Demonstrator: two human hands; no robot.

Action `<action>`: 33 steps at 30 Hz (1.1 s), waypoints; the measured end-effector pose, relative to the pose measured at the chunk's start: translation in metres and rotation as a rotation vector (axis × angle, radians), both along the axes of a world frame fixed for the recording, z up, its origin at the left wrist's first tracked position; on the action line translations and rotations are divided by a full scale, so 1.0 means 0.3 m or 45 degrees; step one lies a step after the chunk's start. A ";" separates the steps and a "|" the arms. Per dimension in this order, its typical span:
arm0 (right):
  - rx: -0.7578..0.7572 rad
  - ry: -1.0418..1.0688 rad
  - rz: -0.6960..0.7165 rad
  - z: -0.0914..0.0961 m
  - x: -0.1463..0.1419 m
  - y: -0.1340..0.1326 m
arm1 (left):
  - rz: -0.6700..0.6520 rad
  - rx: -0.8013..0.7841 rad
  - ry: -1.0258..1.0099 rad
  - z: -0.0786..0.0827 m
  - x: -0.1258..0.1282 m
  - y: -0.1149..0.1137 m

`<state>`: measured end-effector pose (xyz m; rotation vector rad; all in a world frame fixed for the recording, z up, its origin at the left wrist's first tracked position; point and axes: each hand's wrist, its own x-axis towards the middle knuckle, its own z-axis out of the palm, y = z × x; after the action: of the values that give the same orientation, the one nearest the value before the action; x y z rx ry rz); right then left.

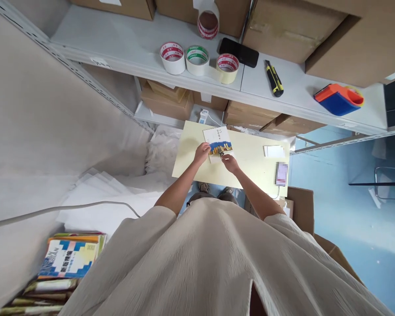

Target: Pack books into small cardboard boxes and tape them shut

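Observation:
A book (217,134) with a white cover and a blue and yellow picture band lies on the pale yellow table (250,164). My left hand (202,152) grips its left edge, fingers pressed together. At the lower right corner my right hand (230,163) is closed on a small dark object (220,152), which lies over the book's lower part. That object looks like a small black tool, too small to name surely. Beneath the book's lower edge a pale sheet or second cover (216,159) shows.
White paper slips (274,151) and a phone-like device (281,174) with a cable lie at the table's right. The shelf (134,44) above holds tape rolls (197,60), a black phone (238,52), a utility knife (274,79) and a tape dispenser (339,98). Cardboard boxes (246,114) stand behind.

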<state>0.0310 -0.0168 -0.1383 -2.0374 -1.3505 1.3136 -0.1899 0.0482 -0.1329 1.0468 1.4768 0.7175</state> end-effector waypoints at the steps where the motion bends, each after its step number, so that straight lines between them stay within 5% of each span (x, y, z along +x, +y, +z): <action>1: -0.016 -0.039 0.005 -0.005 0.016 0.002 | -0.032 0.021 0.035 -0.005 0.007 -0.003; 5: -0.048 -0.200 0.059 -0.019 0.081 0.006 | -0.256 0.047 0.190 -0.018 0.052 -0.037; 11: -0.072 -0.460 0.363 -0.024 0.121 -0.016 | -0.946 0.089 0.580 -0.040 0.095 -0.124; 15: -0.156 -0.567 0.580 -0.013 0.107 -0.047 | -1.209 0.106 0.808 -0.054 0.092 -0.175; 23: -0.189 -0.662 0.709 0.019 0.068 -0.070 | -1.258 0.194 0.988 -0.077 0.083 -0.193; 33: -0.115 -0.526 0.801 0.011 -0.041 -0.040 | -1.014 0.159 1.087 -0.064 0.001 -0.177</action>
<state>0.0186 -0.0288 -0.1351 -2.1033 -2.2957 1.2240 -0.1897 -0.0050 -0.1521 2.0177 1.4933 -0.2642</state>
